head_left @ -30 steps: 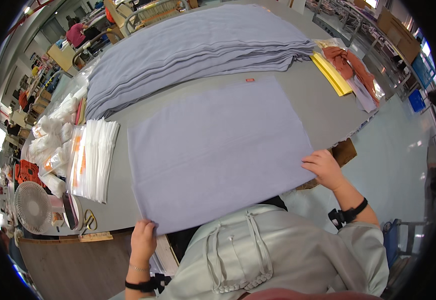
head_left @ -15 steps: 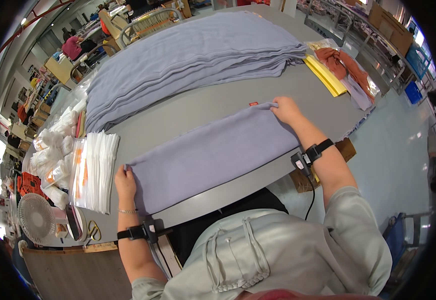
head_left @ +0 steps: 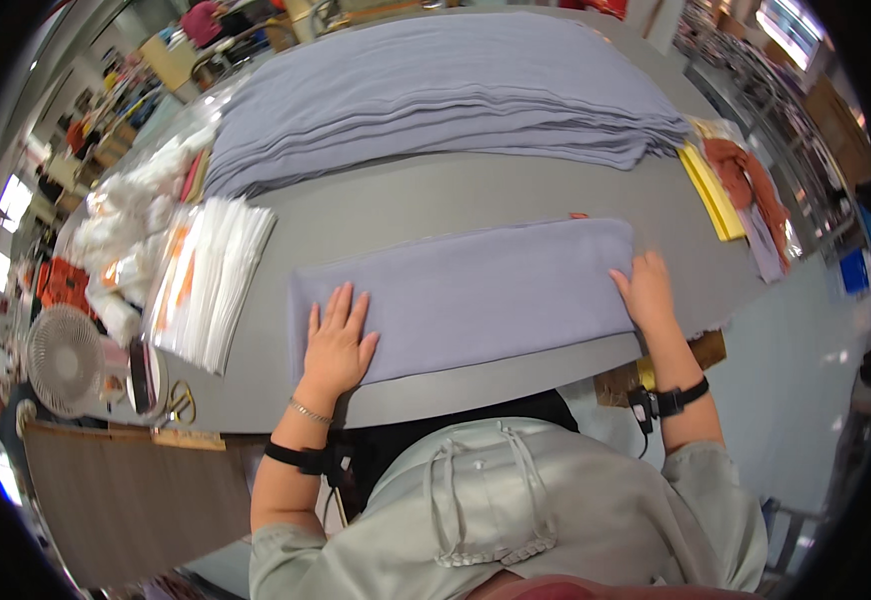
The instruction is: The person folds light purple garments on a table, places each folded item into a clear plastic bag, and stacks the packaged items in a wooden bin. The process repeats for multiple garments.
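Note:
A long lavender-grey folded cloth (head_left: 476,295) lies flat on the grey table in front of me, a small red tag (head_left: 579,216) at its far edge. Flat on the cloth's left end, fingers spread, rests my left hand (head_left: 336,345). My right hand (head_left: 648,295) is at the right end, its thumb against the cloth's edge and its fingers apart from the thumb; the fingertips are slightly blurred. Neither hand grips the cloth. Beyond it stretches a broad stack of similar lavender-grey cloths (head_left: 436,90).
White plastic bags (head_left: 218,275) lie in a pile at the left, near a small fan (head_left: 64,360) and yellow-handled scissors (head_left: 182,402). On the right are a yellow folded strip (head_left: 711,192) and a rust-coloured cloth (head_left: 746,180). The table's curved edge (head_left: 496,383) runs before my body.
Both hands have let go of the cloth's ends. The cloth now lies flat and straighter on the table; my left hand has moved onto it, and my right hand has come down nearer me.

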The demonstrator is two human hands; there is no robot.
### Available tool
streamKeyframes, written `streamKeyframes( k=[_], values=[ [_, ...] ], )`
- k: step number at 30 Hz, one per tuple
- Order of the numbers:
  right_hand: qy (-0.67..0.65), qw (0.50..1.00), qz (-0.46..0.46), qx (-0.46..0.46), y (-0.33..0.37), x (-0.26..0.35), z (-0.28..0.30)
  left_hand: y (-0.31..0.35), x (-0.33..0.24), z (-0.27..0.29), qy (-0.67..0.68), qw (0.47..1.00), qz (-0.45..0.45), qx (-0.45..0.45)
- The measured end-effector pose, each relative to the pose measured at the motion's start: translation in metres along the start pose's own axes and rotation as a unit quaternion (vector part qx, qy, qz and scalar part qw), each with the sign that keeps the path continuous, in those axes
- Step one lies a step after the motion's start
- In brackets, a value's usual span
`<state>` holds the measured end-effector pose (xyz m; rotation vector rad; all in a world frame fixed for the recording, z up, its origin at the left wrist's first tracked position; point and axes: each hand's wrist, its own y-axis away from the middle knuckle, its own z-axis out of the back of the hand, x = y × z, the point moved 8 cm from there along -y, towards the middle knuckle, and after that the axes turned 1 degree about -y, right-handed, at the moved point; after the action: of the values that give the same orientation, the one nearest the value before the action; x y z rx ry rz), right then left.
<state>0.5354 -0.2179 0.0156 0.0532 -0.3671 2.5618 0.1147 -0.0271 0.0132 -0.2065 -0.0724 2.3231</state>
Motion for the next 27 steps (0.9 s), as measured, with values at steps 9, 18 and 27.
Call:
streamKeyframes(
  k=[9,18,27],
  values=[
    [-0.661,0.688,-0.254,0.157,-0.068,-0.049,0.034,-0.034,-0.063,-0.008,0.062,0.994,0.001,-0.089],
    [-0.486,0.846,0.106,0.191,-0.018,0.306,0.023,-0.014,0.033,-0.005,0.629,0.712,0.313,0.003],
    [-0.476,0.828,0.176,0.238,0.020,0.384,-0.037,0.006,0.052,-0.027,0.635,0.671,0.382,0.028]
  ],
)
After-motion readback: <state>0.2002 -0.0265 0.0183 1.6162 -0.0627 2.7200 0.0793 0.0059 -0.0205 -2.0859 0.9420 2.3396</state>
